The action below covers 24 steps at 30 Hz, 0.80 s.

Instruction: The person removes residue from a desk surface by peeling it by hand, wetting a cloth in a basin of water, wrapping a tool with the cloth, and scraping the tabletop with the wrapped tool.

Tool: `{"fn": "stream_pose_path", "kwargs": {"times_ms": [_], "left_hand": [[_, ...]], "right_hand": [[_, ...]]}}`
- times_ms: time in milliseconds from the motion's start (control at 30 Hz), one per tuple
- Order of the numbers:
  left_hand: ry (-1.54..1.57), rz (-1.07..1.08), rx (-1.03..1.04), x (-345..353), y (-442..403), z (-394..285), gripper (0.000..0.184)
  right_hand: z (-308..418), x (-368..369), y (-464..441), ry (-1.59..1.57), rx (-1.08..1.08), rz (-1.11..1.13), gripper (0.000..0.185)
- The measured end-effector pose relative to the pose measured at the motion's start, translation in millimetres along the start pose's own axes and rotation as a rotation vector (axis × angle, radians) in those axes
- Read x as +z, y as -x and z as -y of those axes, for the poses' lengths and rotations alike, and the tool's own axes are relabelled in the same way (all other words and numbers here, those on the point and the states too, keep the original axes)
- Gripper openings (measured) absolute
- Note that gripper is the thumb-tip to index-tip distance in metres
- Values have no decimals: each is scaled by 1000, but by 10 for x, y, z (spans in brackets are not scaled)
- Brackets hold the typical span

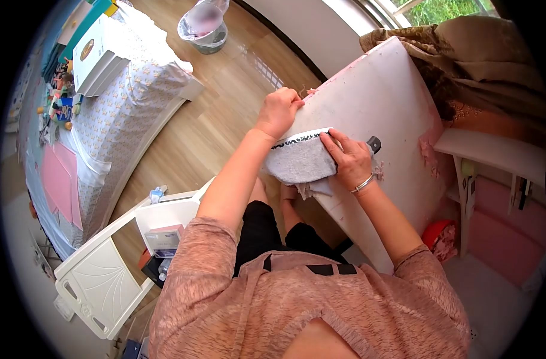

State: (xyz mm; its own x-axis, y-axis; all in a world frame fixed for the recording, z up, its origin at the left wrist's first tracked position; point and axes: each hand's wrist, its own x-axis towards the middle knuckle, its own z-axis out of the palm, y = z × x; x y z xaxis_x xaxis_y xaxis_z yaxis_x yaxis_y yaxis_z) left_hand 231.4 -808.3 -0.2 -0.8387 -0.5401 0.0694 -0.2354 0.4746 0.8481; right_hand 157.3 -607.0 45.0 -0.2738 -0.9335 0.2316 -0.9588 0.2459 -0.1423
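Note:
A white tabletop (pixel 374 90) with pink residue along its edges is in front of me. My left hand (pixel 279 110) is closed in a pinch at its far left edge, beside small pink scraps (pixel 310 92); what the fingers hold is too small to make out. My right hand (pixel 352 161) grips a folded grey cloth (pixel 303 161) that has a white border with black markings. The cloth hangs partly over the table's near edge. Just beyond the right hand, a black handle (pixel 374 144) with a hole in its end shows; the rest of that tool is hidden.
A brown curtain (pixel 488 60) drapes over the far right corner. Pink shreds fill a red bowl (pixel 441 236) at right, near a white shelf (pixel 488 152). To the left stand a white chair (pixel 102 290) and a bed (pixel 147 78). A lined bin (pixel 208 39) is on the floor.

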Motion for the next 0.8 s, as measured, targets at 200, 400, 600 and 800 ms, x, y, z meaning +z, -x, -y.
{"fn": "stream_pose_path", "kwargs": {"times_ms": [200, 400, 600, 800], "left_hand": [[68, -156, -241, -81, 6, 200, 11], [93, 50, -73, -136, 72, -3, 12], [-182, 59, 61, -143, 80, -111, 10], [-134, -28, 150, -81, 34, 31, 11]], "right_hand": [[7, -5, -5, -6, 10, 11, 42], [-175, -62, -35, -4, -28, 66, 43], [-250, -468, -200, 72, -94, 457, 60], [-598, -257, -937, -527, 396, 823, 34]]}}
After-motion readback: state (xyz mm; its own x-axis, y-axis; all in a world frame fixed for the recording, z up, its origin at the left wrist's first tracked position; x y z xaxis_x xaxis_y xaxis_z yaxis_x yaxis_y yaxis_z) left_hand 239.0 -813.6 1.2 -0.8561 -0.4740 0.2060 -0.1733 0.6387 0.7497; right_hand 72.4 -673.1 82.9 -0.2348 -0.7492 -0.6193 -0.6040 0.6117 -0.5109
